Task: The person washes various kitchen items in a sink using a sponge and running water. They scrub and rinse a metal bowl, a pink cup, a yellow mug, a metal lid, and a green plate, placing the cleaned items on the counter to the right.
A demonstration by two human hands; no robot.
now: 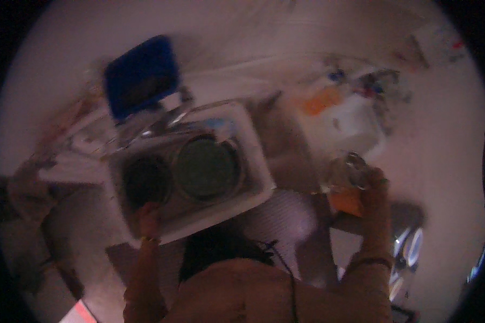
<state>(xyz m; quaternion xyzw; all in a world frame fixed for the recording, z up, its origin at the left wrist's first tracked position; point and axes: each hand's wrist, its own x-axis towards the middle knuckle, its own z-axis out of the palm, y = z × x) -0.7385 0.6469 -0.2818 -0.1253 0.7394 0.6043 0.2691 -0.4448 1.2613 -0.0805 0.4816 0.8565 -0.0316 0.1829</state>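
Note:
A pale rectangular sink (262, 161) lies before me. Inside it sit a dark round vessel (145, 181) on the left and a larger round vessel (206, 167), greenish inside, on the right. My left hand (148, 216) reaches over the front of the sink to the near edge of the dark vessel; blur hides whether the fingers grip it. On the right, my right hand (376, 179) is at a shiny, clear-looking vessel (355, 167) over the counter and appears to hold it by its right side.
A metal faucet (145, 133) rises behind the sink, with a blue panel-like object (143, 76) beyond. To the right stand a white container (355, 125), an orange item (321, 101) and blurred clutter (372, 80). An open drawer-like space (408, 242) with round items lies below right.

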